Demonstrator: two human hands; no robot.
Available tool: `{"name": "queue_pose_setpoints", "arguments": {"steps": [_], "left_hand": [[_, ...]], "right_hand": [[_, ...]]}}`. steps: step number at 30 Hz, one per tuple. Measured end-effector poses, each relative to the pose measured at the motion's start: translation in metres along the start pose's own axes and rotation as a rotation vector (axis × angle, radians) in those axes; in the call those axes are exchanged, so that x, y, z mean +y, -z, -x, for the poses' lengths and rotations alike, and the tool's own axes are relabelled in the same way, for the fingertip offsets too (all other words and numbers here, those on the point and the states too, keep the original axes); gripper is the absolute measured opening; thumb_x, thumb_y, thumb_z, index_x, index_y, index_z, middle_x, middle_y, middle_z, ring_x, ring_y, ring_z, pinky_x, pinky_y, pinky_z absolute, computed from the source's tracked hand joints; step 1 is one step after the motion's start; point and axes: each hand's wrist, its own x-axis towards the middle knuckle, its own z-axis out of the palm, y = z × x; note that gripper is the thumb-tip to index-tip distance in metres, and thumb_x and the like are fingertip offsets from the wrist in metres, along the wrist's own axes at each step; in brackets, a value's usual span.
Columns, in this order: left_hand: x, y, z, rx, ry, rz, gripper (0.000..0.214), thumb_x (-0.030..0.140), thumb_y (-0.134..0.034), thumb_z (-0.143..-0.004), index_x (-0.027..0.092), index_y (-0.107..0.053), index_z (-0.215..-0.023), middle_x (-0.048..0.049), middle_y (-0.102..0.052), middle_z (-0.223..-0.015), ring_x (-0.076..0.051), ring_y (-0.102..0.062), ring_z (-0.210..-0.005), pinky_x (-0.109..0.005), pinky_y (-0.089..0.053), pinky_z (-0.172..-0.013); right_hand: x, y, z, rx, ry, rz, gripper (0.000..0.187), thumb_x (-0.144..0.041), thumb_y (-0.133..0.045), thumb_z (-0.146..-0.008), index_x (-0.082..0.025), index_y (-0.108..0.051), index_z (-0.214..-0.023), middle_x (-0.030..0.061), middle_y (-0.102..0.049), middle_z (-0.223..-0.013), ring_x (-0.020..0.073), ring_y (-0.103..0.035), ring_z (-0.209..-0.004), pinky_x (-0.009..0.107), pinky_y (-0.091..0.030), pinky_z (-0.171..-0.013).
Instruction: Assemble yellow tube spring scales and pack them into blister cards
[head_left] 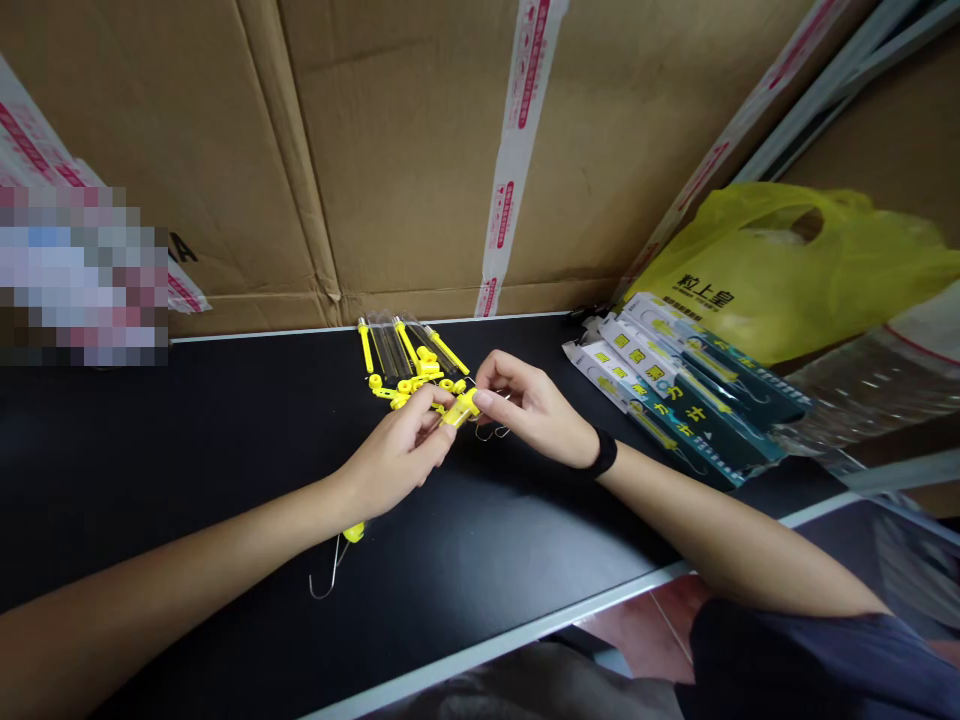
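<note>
Holding yellow piece point(460, 407), printed boxes point(675, 400) nearby

tubes point(408, 342) behind loose parts point(427, 362) on tabletop point(187, 430), boxes point(679, 400) right, bag point(810, 270) behind boxes, carton point(405, 150) behind tubes

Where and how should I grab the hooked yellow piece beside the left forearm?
Probably pinch its yellow end, coming from the right: it is the chunkier part, the thin wire hook trails to the near left, and the left forearm blocks the far side.
</note>
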Motion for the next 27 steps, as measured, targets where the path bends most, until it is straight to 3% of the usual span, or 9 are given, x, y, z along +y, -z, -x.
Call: {"name": "queue_pose_setpoints", "arguments": {"steps": [6,11,16,21,27], "left_hand": [[-0.003,0.001,0.002,-0.017,-0.001,-0.049,0.018,0.038,-0.047,-0.093,0.025,-0.04,-0.105,0.0084,-0.05,-0.067,-0.004,-0.044,-0.034,-0.014,-0.035,-0.035],[-0.001,0.0,0.002,-0.026,0.038,-0.091,0.018,0.035,-0.048,-0.092,0.025,-0.037,-0.103,0.0089,-0.049,-0.068,-0.003,-0.04,-0.033,-0.014,-0.035,-0.033],[0.0,-0.001,0.0,-0.057,0.097,-0.03,0.02,0.036,-0.048,-0.092,0.025,-0.035,-0.102,0.0089,-0.05,-0.067,-0.003,-0.04,-0.034,-0.013,-0.033,-0.033],[0.0,-0.001,-0.003,-0.127,0.187,0.132,0.023,0.044,-0.046,-0.092,0.024,-0.037,-0.099,0.0079,-0.053,-0.062,-0.004,-0.04,-0.033,-0.013,-0.031,-0.031],[0.0,-0.003,-0.005,-0.187,0.281,0.335,0.018,0.039,-0.045,-0.091,0.022,-0.039,-0.094,0.0071,-0.053,-0.058,-0.004,-0.036,-0.031,-0.012,-0.029,-0.029]], "right_hand": [[-0.001,0.008,-0.004,-0.199,0.051,0.089,0.026,-0.039,-0.065,-0.084,-0.017,-0.058,-0.096,0.0034,-0.064,-0.088,0.0141,-0.06,-0.077,0.027,-0.049,-0.072],[0.005,0.012,-0.009,-0.308,-0.068,-0.027,0.026,-0.037,-0.062,-0.086,-0.012,-0.063,-0.096,0.0003,-0.062,-0.075,0.0092,-0.054,-0.063,0.022,-0.044,-0.06],[0.009,0.017,-0.012,-0.398,-0.14,-0.123,0.033,-0.041,-0.067,-0.082,-0.011,-0.062,-0.095,0.0017,-0.064,-0.079,0.0089,-0.055,-0.066,0.021,-0.044,-0.059],[0.007,0.017,-0.012,-0.393,-0.204,-0.169,0.036,-0.047,-0.068,-0.081,-0.012,-0.061,-0.085,-0.0002,-0.062,-0.073,0.0077,-0.056,-0.063,0.02,-0.047,-0.059],[0.006,0.017,-0.01,-0.414,-0.313,-0.16,0.041,-0.056,-0.058,-0.085,-0.015,-0.053,-0.083,-0.0034,-0.059,-0.063,0.0044,-0.049,-0.042,0.016,-0.041,-0.038]]}}
